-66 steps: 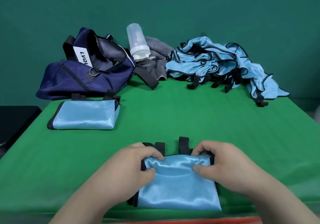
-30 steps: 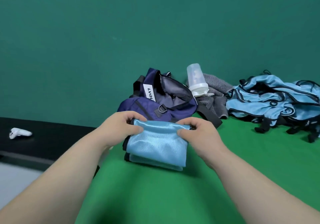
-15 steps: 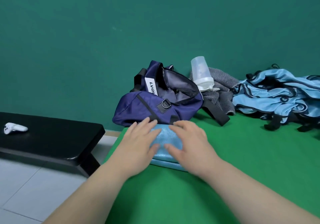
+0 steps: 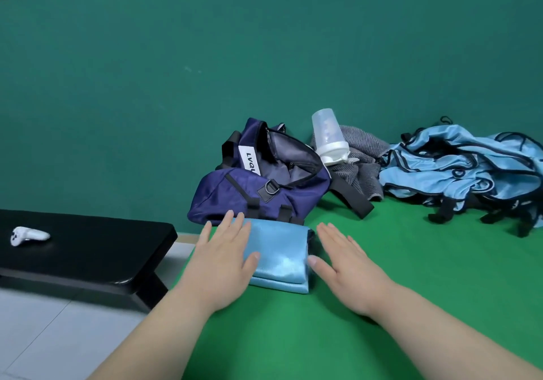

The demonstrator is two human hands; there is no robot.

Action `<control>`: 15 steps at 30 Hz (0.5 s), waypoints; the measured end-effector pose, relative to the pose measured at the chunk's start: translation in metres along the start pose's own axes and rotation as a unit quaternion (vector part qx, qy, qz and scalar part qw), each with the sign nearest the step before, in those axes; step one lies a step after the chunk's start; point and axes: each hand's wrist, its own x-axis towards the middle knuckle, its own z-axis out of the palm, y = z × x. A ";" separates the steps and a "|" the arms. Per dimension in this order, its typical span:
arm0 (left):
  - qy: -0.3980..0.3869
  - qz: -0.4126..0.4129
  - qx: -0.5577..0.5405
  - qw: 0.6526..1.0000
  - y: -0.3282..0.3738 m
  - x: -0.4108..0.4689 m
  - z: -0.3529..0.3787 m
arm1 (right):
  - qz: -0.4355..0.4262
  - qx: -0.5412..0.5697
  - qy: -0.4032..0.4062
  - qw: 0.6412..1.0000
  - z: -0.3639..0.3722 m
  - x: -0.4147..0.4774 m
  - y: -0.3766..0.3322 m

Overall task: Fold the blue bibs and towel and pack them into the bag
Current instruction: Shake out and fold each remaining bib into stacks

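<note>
A: Gripping nothing right now. Pressing down with the left hand (image 4: 223, 262), fingers straight and flat, on the left half of the folded bibs (image 4: 279, 256). Keeping the right hand (image 4: 349, 271) just as flat off the stack's right edge, with the thumb about touching it. Can't tell whether resting on the table (image 4: 382, 315) or hovering.

B: Looks like patting a two-layer stack square, so still folding, not packing yet. Shiny, slippery satin-type stuff with black trim. Probably slides apart if grabbed sloppily.

A: Yep. Guessing next: pinch the stack from both sides and lift into the bag (image 4: 264, 191) right past the fingertips, navy nylon with its mouth gaping. Or reach way out right of the right hand to the bib pile (image 4: 464, 171), crumpled and floppy with dangling black straps.

B: Don't forget the towel (image 4: 361, 156), grey ribbed knit, slumped beyond the right hand beside the bag. Needs shifting that frosted plastic shaker bottle (image 4: 327, 135) off it first, sat cap-down.

A: Ignoring the black bench (image 4: 88, 247) and white controller (image 4: 28, 235) out left.
</note>
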 end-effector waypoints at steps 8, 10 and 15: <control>0.060 0.163 -0.072 0.982 0.120 -0.014 0.004 | 0.051 -0.013 0.042 0.998 -0.042 -0.060 0.067; 0.062 0.188 -0.081 0.977 0.153 -0.009 0.005 | 0.080 -0.014 0.052 0.995 -0.056 -0.078 0.092; 0.022 0.227 -0.110 0.968 0.230 0.010 0.023 | 0.164 -0.031 0.084 0.982 -0.100 -0.126 0.155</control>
